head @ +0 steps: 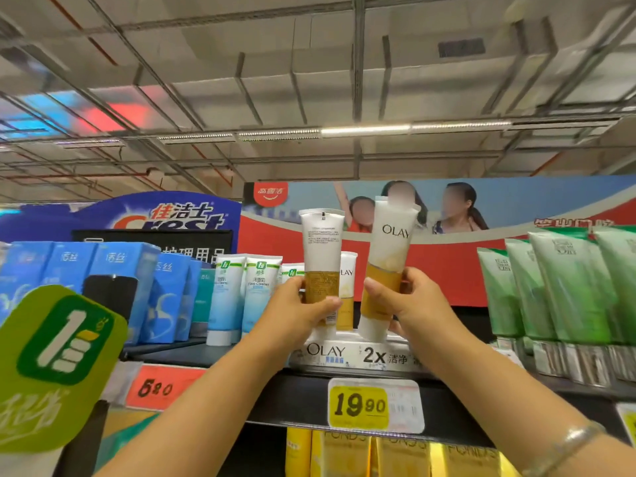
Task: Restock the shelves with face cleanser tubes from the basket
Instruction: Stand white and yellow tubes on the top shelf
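My left hand (pixel 298 306) grips one white-and-gold tube (pixel 322 256) (back label facing me); my right hand (pixel 409 304) holds a tilted Olay tube (pixel 389 259). Both hover over the Olay tray (pixel 347 354), a third tube (pixel 347 290) standing behind. Blue-capped tubes (pixel 242 294) crowd left, green tubes (pixel 564 287) right.
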`<action>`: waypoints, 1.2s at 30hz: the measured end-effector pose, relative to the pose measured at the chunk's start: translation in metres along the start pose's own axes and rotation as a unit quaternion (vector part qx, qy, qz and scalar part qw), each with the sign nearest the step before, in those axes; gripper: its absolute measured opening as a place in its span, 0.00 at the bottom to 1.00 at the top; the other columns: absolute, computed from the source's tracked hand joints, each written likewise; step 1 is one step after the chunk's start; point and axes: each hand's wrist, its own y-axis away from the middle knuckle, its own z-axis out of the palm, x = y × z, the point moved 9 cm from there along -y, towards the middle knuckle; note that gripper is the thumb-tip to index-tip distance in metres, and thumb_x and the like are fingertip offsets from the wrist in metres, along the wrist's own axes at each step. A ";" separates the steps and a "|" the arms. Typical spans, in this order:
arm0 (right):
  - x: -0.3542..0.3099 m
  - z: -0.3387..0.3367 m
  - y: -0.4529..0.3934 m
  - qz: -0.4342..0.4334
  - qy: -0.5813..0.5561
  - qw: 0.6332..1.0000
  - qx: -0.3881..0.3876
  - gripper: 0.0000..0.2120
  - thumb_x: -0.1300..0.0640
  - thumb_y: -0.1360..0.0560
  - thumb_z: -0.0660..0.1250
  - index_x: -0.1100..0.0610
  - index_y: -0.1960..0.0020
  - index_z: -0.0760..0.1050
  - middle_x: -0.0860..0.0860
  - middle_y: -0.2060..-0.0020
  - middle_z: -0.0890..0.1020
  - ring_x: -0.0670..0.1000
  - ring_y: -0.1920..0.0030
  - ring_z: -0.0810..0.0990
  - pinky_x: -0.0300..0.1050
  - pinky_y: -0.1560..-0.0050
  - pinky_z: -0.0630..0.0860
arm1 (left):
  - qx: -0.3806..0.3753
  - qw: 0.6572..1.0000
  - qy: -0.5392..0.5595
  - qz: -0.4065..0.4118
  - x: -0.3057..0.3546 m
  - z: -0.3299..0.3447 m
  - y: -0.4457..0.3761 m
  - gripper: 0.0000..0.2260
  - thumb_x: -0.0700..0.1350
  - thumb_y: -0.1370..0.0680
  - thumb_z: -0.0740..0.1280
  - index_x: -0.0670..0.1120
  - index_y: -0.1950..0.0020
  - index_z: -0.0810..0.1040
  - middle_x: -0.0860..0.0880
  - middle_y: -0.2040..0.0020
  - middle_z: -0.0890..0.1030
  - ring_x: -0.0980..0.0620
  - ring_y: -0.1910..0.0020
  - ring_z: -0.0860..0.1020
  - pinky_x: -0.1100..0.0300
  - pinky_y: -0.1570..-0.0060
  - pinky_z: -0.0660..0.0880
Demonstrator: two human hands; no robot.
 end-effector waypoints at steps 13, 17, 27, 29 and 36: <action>0.000 0.009 -0.002 -0.013 0.130 0.991 -0.002 0.16 0.56 0.30 0.73 0.55 0.45 0.73 0.47 0.56 0.81 0.42 0.58 0.79 0.30 0.66 0.74 | -0.025 0.999 -0.025 -0.028 -0.007 0.004 0.001 0.07 0.44 0.29 0.73 0.51 0.52 0.79 0.54 0.59 0.81 0.57 0.59 0.80 0.66 0.63 0.73; 0.000 0.009 -0.002 -0.014 0.139 0.990 0.000 0.16 0.55 0.31 0.73 0.54 0.46 0.73 0.47 0.56 0.80 0.43 0.57 0.79 0.33 0.63 0.73 | -0.019 0.999 -0.017 -0.033 -0.007 0.002 0.000 0.08 0.43 0.29 0.73 0.51 0.53 0.78 0.54 0.59 0.81 0.57 0.59 0.79 0.66 0.64 0.72; 0.008 0.007 -0.003 0.022 0.170 0.985 0.003 0.19 0.53 0.31 0.73 0.57 0.44 0.74 0.52 0.51 0.81 0.51 0.52 0.81 0.47 0.50 0.78 | 0.086 0.988 0.114 0.050 0.017 -0.013 -0.002 0.09 0.48 0.25 0.68 0.53 0.48 0.71 0.53 0.57 0.78 0.55 0.61 0.79 0.57 0.62 0.79; 0.011 0.008 -0.004 0.036 0.179 0.983 -0.008 0.19 0.52 0.30 0.73 0.58 0.43 0.73 0.53 0.51 0.81 0.51 0.51 0.81 0.46 0.52 0.78 | 0.098 0.986 0.132 0.026 0.013 -0.016 -0.004 0.07 0.48 0.23 0.66 0.52 0.49 0.68 0.50 0.57 0.76 0.55 0.68 0.80 0.55 0.67 0.81; 0.017 0.009 -0.005 0.091 0.221 0.969 -0.064 0.16 0.53 0.32 0.75 0.56 0.50 0.72 0.53 0.53 0.81 0.51 0.53 0.80 0.45 0.53 0.77 | 0.114 0.976 0.178 -0.059 0.006 -0.021 -0.014 0.07 0.50 0.20 0.57 0.49 0.55 0.68 0.46 0.62 0.73 0.52 0.70 0.75 0.58 0.68 0.76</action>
